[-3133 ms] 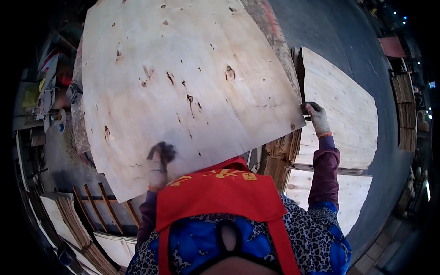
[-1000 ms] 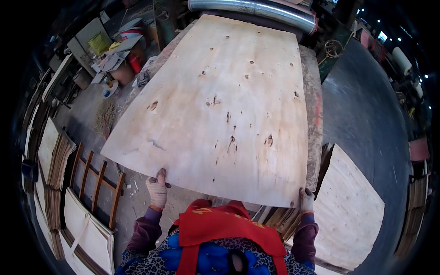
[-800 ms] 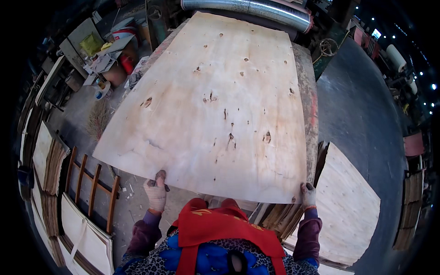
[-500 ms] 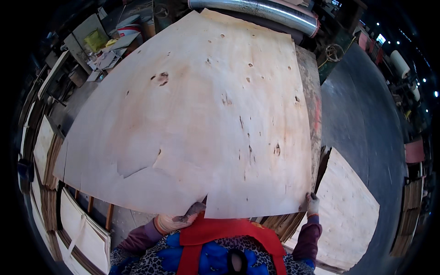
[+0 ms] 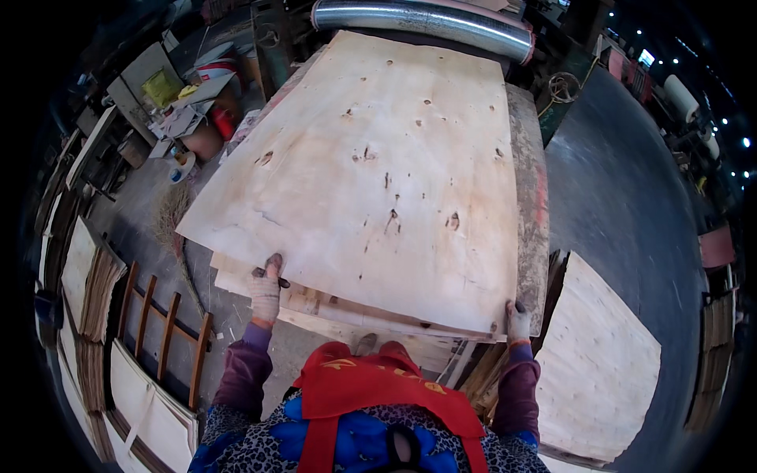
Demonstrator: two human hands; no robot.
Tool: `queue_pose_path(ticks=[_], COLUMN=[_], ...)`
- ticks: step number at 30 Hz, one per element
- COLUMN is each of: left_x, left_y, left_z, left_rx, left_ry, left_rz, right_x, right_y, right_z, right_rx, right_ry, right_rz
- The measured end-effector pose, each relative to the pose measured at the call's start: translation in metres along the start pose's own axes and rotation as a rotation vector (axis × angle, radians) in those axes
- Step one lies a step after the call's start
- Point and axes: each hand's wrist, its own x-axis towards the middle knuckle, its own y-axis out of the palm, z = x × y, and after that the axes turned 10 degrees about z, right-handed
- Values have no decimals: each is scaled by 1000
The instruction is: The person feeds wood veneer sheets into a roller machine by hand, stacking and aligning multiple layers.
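A large pale wood veneer sheet (image 5: 371,181), dotted with dark knots, slopes away from me over a worn table (image 5: 533,165). My left hand (image 5: 266,298), in a light glove with dark fingertips, grips its near edge left of centre, thumb on top and the other fingers mostly hidden. At the near right corner my right hand (image 5: 518,323), gloved too, is closed round the edge. A short crack shows in the sheet beyond my left hand. Below the near edge, more pale sheets (image 5: 315,303) stick out.
A shiny metal roller (image 5: 426,24) spans the far end, with a handwheel (image 5: 563,88) at its right. A veneer stack (image 5: 603,363) stands to my right. On the left are a wooden ladder-like frame (image 5: 164,335), a twig broom (image 5: 175,217) and more veneer stacks (image 5: 87,268).
The sheet has shifted right and lies lower, uncovering the floor, broom and sheets beneath. My left hand has moved forward and left along its edge; my right hand has lowered slightly leftward.
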Motion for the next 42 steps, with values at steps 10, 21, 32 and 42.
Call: queue_pose_path(ticks=[10, 21, 32, 42], left_x=[66, 315, 64, -42], left_y=[56, 161, 50, 0], left_z=[23, 173, 178, 221], left_rx=[-106, -534, -224, -442], left_ry=[-17, -353, -349, -703], left_rz=[-16, 194, 690, 559], right_x=[94, 334, 55, -70], right_y=[-26, 27, 51, 86], right_z=[25, 127, -2, -138], right_rx=[-28, -1073, -297, 956], right_ry=[-262, -411, -399, 199], right_rz=[-66, -545, -93, -75])
